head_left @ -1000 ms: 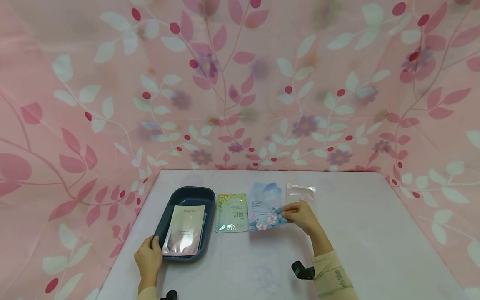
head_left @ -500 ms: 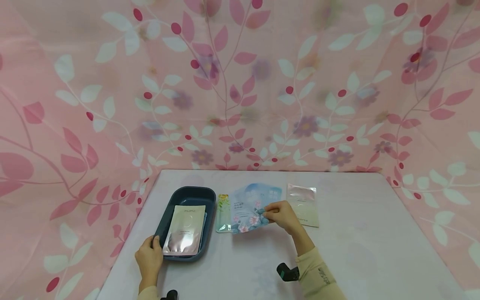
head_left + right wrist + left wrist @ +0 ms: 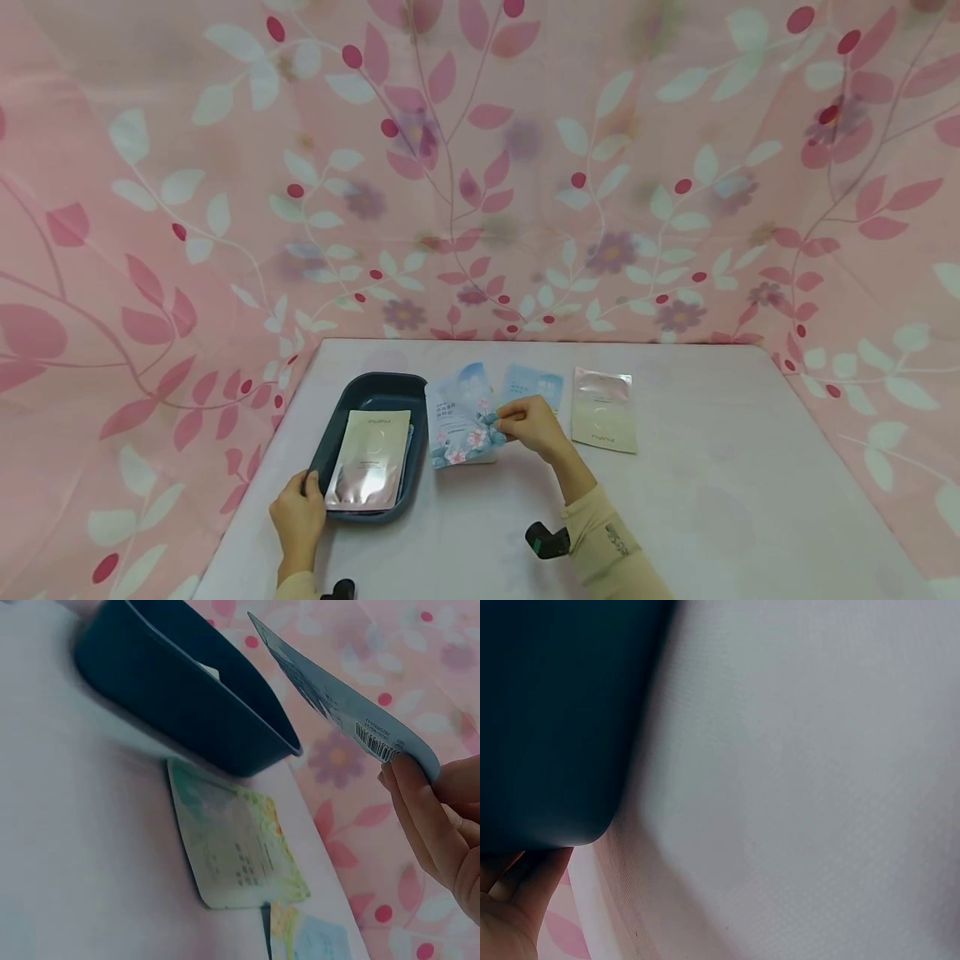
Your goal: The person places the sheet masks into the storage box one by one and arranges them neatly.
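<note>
- Blue with pink flowers, the flower packet (image 3: 461, 417) is up over the table (image 3: 712, 492), near the dark tray (image 3: 384, 390) and above the green packet (image 3: 232, 844).
- The right hand (image 3: 534, 427) pinches it by one side edge, so that hand is narrow.
- The left hand (image 3: 298, 510) holds the dark tray by its left side, close to the person.
- The flower packet looks thin and flat, so I think it is very light. It curves a bit, so it is likely soft and bendy.
- It looks smooth, so it may slip. A drop should not break it, but a hard squeeze could crease it.
- A side edge or a corner looks like a good place to hold it.
- A silver-green packet (image 3: 369, 458) lies in the dark tray, with a bit of blue peeking out from under it.
- Another blue packet (image 3: 534, 382) and a pink-and-green packet (image 3: 603, 412) lie on the table.
- The table is flat and white, with a fine weave.
- Big pink cloth (image 3: 525, 208) with leaves and berries stands behind and on both sides.
</note>
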`<action>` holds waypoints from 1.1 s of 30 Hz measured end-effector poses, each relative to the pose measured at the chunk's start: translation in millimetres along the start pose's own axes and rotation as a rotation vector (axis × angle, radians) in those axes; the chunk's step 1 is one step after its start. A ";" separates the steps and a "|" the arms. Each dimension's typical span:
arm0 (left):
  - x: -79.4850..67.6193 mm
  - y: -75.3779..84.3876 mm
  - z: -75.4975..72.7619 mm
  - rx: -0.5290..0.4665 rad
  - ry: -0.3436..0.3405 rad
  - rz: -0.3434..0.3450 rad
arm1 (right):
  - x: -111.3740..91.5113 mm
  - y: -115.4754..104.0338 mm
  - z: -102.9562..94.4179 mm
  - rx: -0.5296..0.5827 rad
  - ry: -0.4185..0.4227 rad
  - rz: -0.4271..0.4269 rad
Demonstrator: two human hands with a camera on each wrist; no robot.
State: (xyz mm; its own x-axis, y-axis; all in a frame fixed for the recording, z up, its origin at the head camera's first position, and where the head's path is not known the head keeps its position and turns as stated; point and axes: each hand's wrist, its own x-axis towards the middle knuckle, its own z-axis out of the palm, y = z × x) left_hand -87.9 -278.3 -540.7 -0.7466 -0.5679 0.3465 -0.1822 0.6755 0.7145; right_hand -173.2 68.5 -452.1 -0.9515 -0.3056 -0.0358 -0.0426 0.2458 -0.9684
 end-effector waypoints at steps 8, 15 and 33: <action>0.0 1.0 -0.1 -0.004 0.001 -0.002 | 6.7 -1.9 23.0 0.024 -0.045 -0.004; -0.1 3.0 -0.7 0.000 -0.001 -0.003 | 11.9 -2.5 43.8 0.046 -0.046 -0.004; -0.6 3.0 -0.8 -0.001 -0.001 -0.002 | 30.5 -8.3 82.2 0.030 -0.011 0.023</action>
State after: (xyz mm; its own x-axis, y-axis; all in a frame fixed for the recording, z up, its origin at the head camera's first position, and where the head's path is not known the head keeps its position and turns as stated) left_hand -87.5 -276.4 -538.3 -0.7466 -0.5692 0.3444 -0.1837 0.6739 0.7156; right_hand -176.8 -18.4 -465.4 -0.9487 -0.3104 -0.0602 -0.0117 0.2248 -0.9743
